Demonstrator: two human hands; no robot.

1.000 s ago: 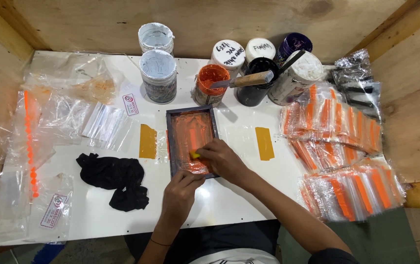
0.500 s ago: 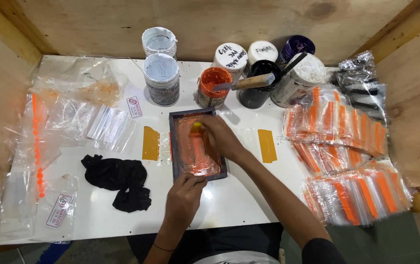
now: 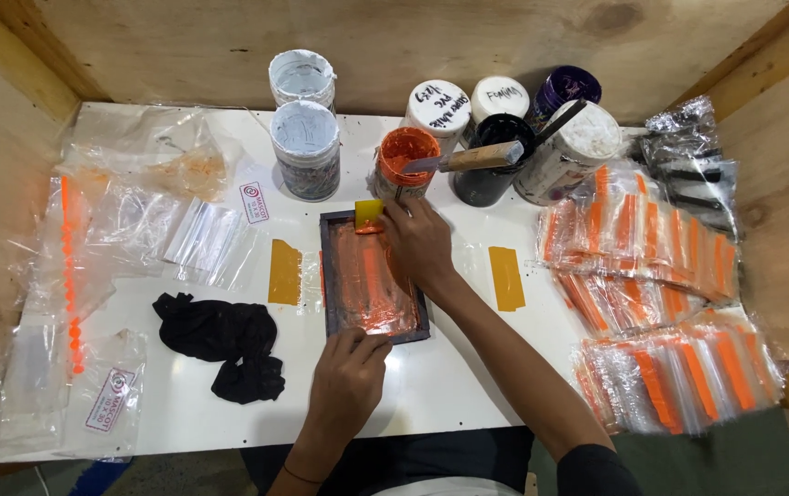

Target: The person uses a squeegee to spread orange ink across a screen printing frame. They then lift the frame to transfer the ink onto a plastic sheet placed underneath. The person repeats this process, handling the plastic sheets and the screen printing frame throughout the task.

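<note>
plywood walls box in a white counter [image 3: 468, 404] seen from above. on it, the right hand [image 3: 420, 246] is closed on a small yellow squeegee [image 3: 368, 215], pinched between the fingertips at the far end of a dark rectangular screen frame [image 3: 374, 277]; the squeegee's edge rests on the frame's mesh, which is smeared with orange ink. the left hand [image 3: 346, 384] presses down on the near edge of the frame, fingers curled together over its rim, holding nothing else.

the frame lies at the middle of the counter, its long side running away from the person. yellow tape strips [image 3: 285, 272] lie flat on either side of it. just beyond the right hand stands an open orange ink tub [image 3: 405, 163], with a wooden-handled spatula [image 3: 468, 159] resting across it and a black tub [image 3: 491, 158]. further tubs stand behind, two of them white-lidded. a crumpled black cloth [image 3: 220, 342] lies left of the frame, near the left hand. clear zip bags [image 3: 164, 234] spread over the left side; stacks of bags with orange print [image 3: 661, 294] cover the right.
</note>
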